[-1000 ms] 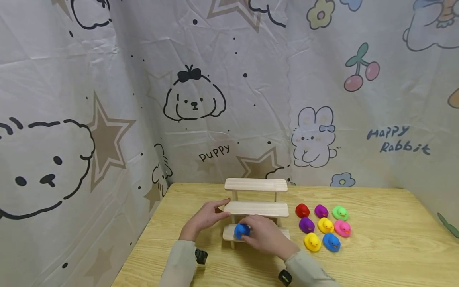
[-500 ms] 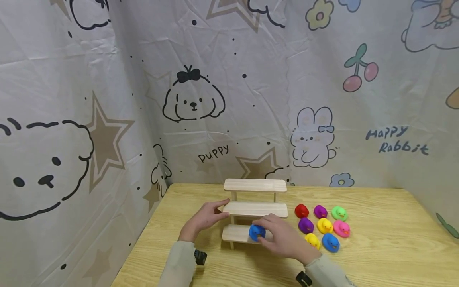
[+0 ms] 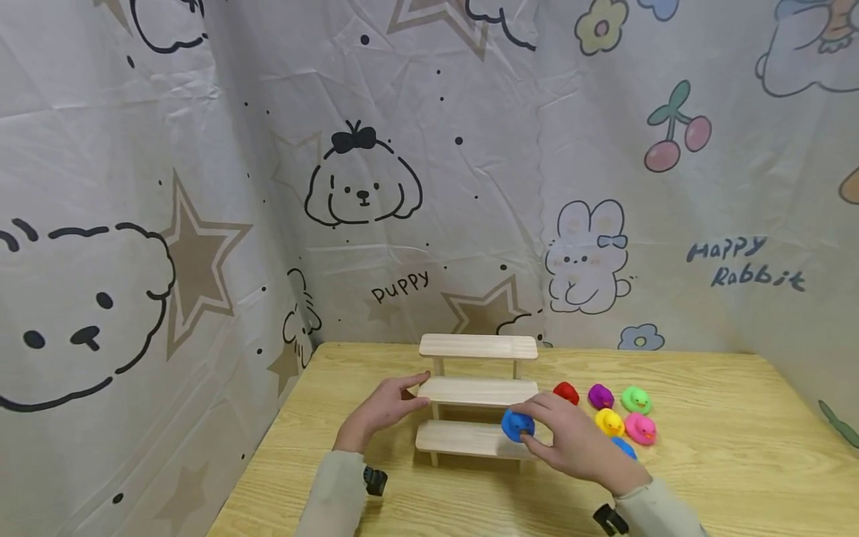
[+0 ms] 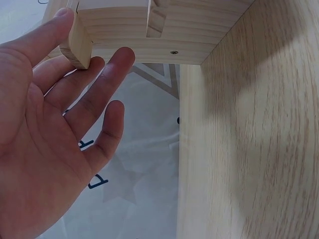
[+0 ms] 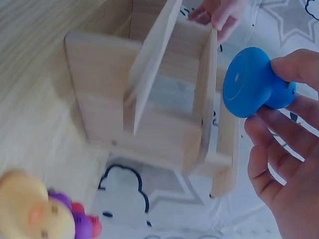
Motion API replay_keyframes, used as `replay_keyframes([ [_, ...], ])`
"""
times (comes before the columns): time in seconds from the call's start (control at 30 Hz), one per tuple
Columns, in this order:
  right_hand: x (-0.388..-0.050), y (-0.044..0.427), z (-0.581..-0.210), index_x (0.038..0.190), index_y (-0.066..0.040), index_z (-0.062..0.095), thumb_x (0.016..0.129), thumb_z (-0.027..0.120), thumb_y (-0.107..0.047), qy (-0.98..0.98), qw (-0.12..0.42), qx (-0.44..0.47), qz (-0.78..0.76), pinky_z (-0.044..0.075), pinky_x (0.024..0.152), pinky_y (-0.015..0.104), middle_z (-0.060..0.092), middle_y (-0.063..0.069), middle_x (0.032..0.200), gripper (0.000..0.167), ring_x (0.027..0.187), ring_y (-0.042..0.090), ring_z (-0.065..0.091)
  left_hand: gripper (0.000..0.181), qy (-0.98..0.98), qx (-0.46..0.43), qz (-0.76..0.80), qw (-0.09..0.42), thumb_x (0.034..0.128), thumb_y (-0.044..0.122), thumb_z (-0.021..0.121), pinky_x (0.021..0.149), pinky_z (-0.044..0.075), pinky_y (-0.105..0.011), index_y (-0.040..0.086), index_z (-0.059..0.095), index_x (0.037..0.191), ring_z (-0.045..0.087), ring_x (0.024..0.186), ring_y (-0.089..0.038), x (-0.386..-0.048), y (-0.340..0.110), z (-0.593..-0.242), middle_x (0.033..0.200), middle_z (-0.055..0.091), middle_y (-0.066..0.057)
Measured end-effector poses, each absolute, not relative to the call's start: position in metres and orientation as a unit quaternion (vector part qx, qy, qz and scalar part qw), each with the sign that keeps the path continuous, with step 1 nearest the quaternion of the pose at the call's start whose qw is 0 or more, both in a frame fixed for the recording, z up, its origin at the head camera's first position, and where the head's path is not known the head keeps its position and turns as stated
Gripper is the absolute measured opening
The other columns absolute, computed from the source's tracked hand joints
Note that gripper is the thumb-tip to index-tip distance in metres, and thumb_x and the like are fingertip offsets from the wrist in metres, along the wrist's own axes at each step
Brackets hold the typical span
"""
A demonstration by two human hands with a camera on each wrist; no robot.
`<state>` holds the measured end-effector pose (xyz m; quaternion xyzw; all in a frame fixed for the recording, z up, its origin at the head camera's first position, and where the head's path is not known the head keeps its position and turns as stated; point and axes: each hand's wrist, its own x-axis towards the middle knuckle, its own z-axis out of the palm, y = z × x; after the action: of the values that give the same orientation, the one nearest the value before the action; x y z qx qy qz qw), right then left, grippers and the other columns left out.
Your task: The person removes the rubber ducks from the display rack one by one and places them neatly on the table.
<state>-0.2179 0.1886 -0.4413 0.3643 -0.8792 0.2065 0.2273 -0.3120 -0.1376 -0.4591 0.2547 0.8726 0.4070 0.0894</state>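
Observation:
A three-tier wooden display stand (image 3: pixel 463 438) stands on the table. My left hand (image 3: pixel 384 409) holds the left end of its middle board (image 3: pixel 479 389); in the left wrist view the thumb and index finger lie on either side of the board end (image 4: pixel 79 47), the other fingers loosely bent. A blue rubber duck (image 3: pixel 517 425) is pinched between thumb and fingers of my right hand (image 3: pixel 579 440), over the right end of the bottom board. In the right wrist view the duck's flat base (image 5: pixel 244 82) faces the stand, apart from the boards.
Right of the stand sit several rubber ducks: red (image 3: pixel 566 392), purple (image 3: pixel 600 396), green (image 3: pixel 636 400), yellow (image 3: pixel 608 423), pink (image 3: pixel 641 428) and another blue duck (image 3: pixel 627 447), partly behind my right hand. Patterned cloth (image 3: pixel 403 224) hangs behind the table (image 3: pixel 725 447).
My right hand has carried the blue rubber duck rightward from the left part of the bottom board to above its right end. My left hand stays at the middle board.

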Motion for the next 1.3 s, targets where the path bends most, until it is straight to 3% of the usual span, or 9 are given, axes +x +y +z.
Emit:
replay_keyframes([
  [0.23, -0.215, 0.217, -0.436, 0.109, -0.010, 0.066, 0.073, 0.080, -0.013, -0.879, 0.260, 0.345, 0.199, 0.052, 0.070, 0.026, 0.060, -0.008, 0.100, 0.039, 0.085, 0.007, 0.055, 0.056, 0.874, 0.252, 0.405, 0.088, 0.0938, 0.034, 0.059, 0.083, 0.049, -0.036, 0.014, 0.043, 0.143, 0.061, 0.101, -0.020, -0.312, -0.137, -0.458, 0.142, 0.045, -0.005],
  [0.33, -0.214, 0.230, -0.435, 0.110, -0.009, 0.066, 0.072, 0.081, -0.013, -0.889, 0.260, 0.326, 0.188, 0.053, 0.073, 0.030, 0.060, -0.007, 0.101, 0.041, 0.089, 0.009, 0.056, 0.056, 0.874, 0.255, 0.403, 0.087, 0.0940, 0.033, 0.060, 0.082, 0.050, -0.036, 0.013, 0.043, 0.143, 0.062, 0.101, -0.021, -0.311, -0.138, -0.458, 0.142, 0.045, -0.007],
  [1.3, -0.211, 0.320, -0.446, 0.117, -0.002, 0.062, 0.077, 0.078, -0.015, -0.952, 0.178, 0.181, 0.171, 0.049, 0.080, 0.052, 0.063, 0.011, 0.110, 0.044, 0.099, 0.033, 0.059, 0.056, 0.875, 0.257, 0.401, 0.085, 0.0938, 0.036, 0.059, 0.081, 0.049, -0.035, 0.014, 0.043, 0.143, 0.062, 0.099, -0.017, -0.312, -0.138, -0.459, 0.142, 0.046, -0.005],
])
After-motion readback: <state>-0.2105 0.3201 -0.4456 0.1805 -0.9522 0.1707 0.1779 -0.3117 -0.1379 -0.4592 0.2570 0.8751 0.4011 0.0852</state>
